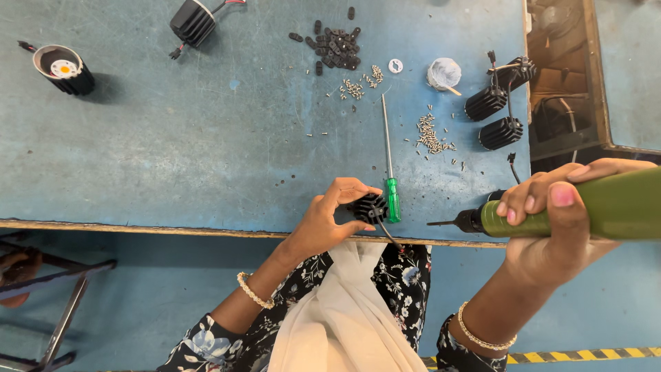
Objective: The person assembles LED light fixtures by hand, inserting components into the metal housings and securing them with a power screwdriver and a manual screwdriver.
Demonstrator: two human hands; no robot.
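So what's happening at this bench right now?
A person works at a blue table. The left hand pinches a small black finned heat sink at the table's near edge, beside a green-handled screwdriver. The right hand grips a green power screwdriver, its bit pointing toward the heat sink but apart from it. Loose screws, small black parts and more finned units lie farther back.

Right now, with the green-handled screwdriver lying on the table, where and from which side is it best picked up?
Grip the screwdriver by its green handle, coming from above and the right. The handle is the thick end nearest the table edge; the thin shaft points away. The left hand and finned black part crowd its left side.
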